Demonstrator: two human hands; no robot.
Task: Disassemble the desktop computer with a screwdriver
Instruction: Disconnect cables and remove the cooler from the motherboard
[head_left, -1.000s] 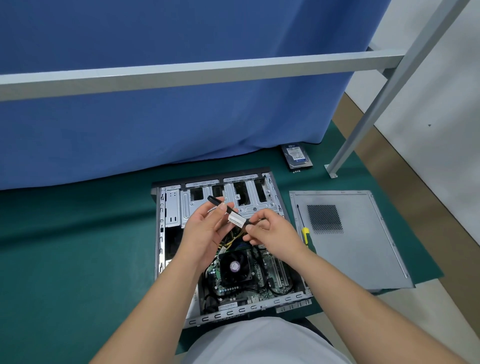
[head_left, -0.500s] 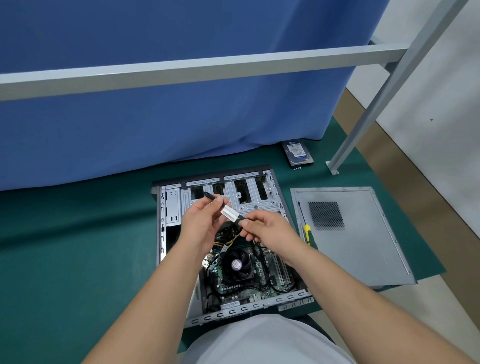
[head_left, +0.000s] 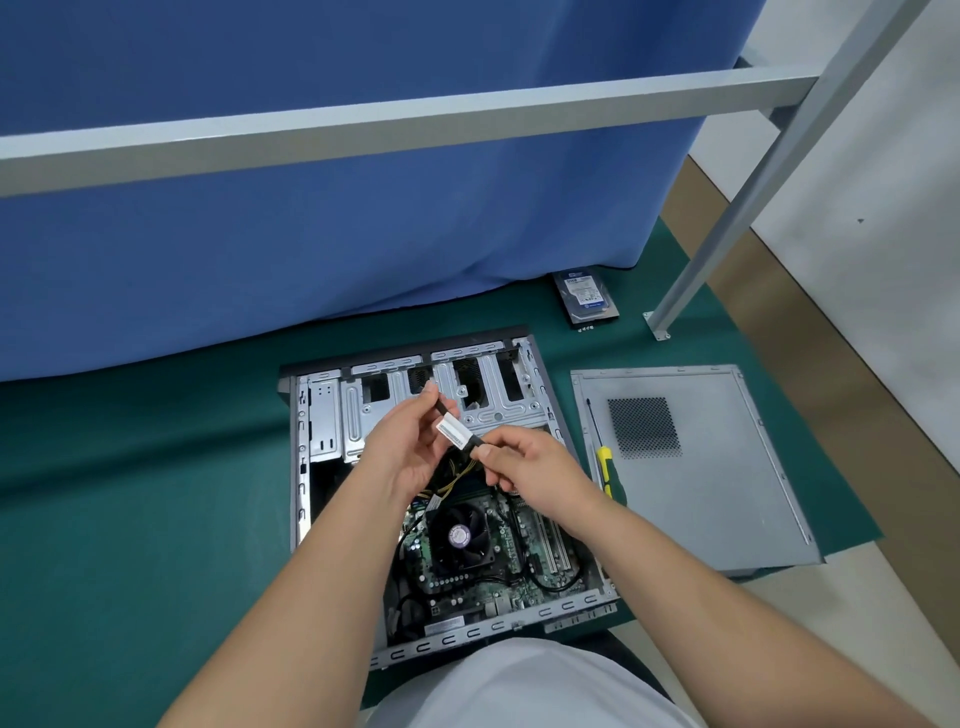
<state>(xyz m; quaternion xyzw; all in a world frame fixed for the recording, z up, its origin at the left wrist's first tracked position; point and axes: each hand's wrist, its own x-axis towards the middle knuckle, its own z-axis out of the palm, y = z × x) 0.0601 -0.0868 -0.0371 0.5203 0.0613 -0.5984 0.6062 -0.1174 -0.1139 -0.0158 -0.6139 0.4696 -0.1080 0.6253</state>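
Note:
The open desktop case (head_left: 322, 415) lies flat on the green mat, its motherboard and black CPU fan (head_left: 460, 535) exposed. Above it both hands hold a black cable with a white label (head_left: 453, 432). My left hand (head_left: 410, 441) pinches the cable's upper end between thumb and fingers. My right hand (head_left: 524, 470) pinches the lower end just below the label. A screwdriver (head_left: 602, 457) with a yellow and green handle lies to the right, on the left edge of the removed side panel (head_left: 727, 478).
A hard drive (head_left: 586, 297) with several small screws beside it lies at the back right near the blue curtain (head_left: 311, 234). A grey metal frame bar (head_left: 415, 124) crosses overhead and its leg (head_left: 727, 218) stands at the right. The mat ends at the right, with floor beyond.
Both hands have raised the cable slightly and shifted it toward the case's drive bays. The left fingers have slid up to the cable's upper end.

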